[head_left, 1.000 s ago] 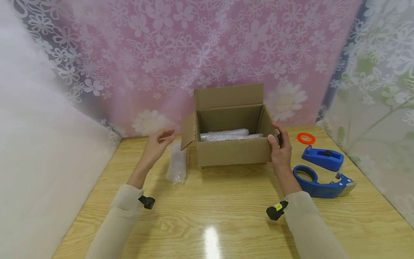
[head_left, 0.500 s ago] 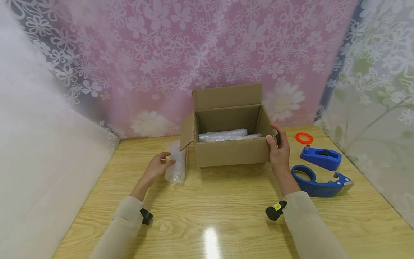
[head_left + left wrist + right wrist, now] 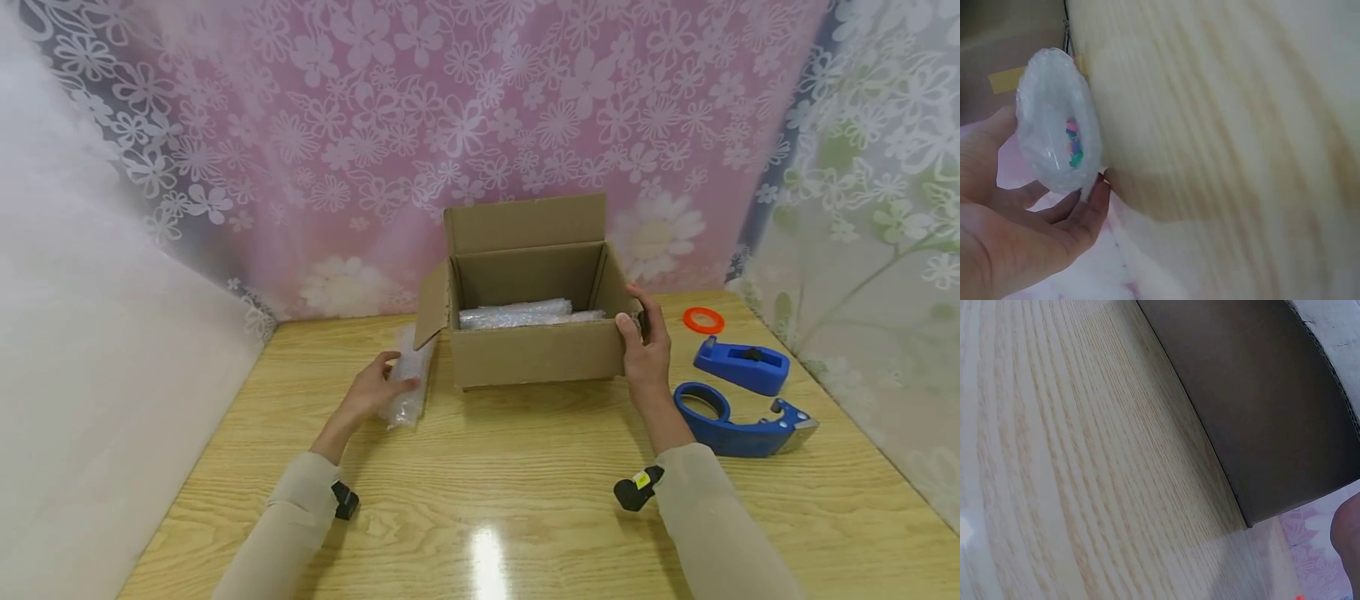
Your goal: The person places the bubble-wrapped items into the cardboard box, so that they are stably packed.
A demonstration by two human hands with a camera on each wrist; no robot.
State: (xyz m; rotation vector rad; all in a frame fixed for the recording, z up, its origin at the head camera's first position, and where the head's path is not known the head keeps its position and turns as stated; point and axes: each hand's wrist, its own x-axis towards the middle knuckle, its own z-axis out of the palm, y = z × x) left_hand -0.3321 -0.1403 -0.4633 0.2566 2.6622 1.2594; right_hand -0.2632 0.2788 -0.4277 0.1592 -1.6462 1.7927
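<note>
Showing one open cardboard box (image 3: pixel 536 350) containing two bubble-wrapped rolls (image 3: pixel 525 313); third roll (image 3: pixel 408 392) outside, left hand (image 3: pixel 370 396) fingers curled round it; right hand (image 3: pixel 647 348) gripping box corner.

Clear bubble-wrap bundle (image 3: pixel 408 392) lies flat on the wood, left of the open cardboard box (image 3: pixel 536 350) (upright).

The front wall of the cardboard box (image 3: pixel 538 354) hides the lower part of the plastic-wrapped bundles (image 3: pixel 525 315) inside it, so their number cannot be told. In the left wrist view the left hand (image 3: pixel 1019 231) is cut off at seven o'clock, and the small coloured bits inside the bubble-wrapped packet (image 3: pixel 1054 122) are too blurred to name. In the right wrist view only a sliver of the right hand (image 3: pixel 1347 534) shows at four o'clock.
</note>
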